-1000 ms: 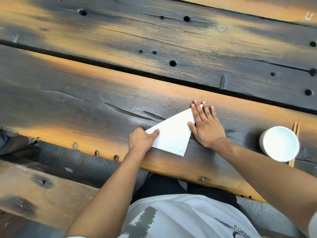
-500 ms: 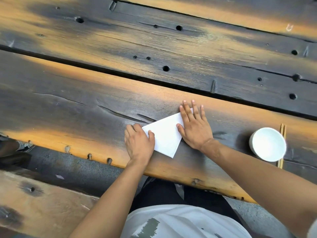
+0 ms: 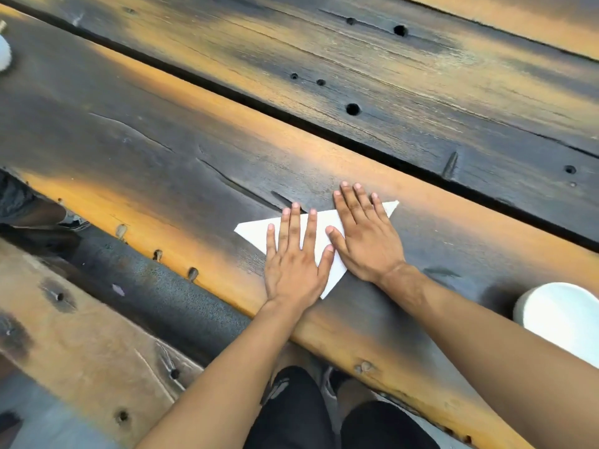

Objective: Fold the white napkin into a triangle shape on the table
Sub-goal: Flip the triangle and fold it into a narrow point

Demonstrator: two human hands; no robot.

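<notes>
On the near plank: the white napkin [image 3: 323, 219] lies flat on the wooden table [image 3: 181, 176] as 1 triangle. Its long edge is on the far side and 1 corner points toward the person.
Left hand [image 3: 293, 270]: it is flat, with fingers straight and spread. It presses the left half of the napkin and grips nothing.
Right hand [image 3: 366, 244]: it is also flat with straight fingers and presses the right half. The 2 thumbs are near each other over the middle.
Handling: the napkin looks thin, light and soft, probably paper. I judge that it keeps a crease well, slides easily on the wood and tears if someone pulls it hard.
Where to hold: the 2 sharp tips at left and right are uncovered, so a light pinch there seems best.
Progress: the triangle seems already made, and only the pressing of the crease remains.
Edges: the near corner of the napkin is close to the front edge of the table. Below this edge is a wooden bench [image 3: 81, 345]. Just beyond the fingertips runs a dark gap [image 3: 291, 124] between 2 planks.
Open room: there is bare wood to the left of the napkin. A white cup [image 3: 564, 315] stands at the right, well apart from the napkin but near the right forearm.
</notes>
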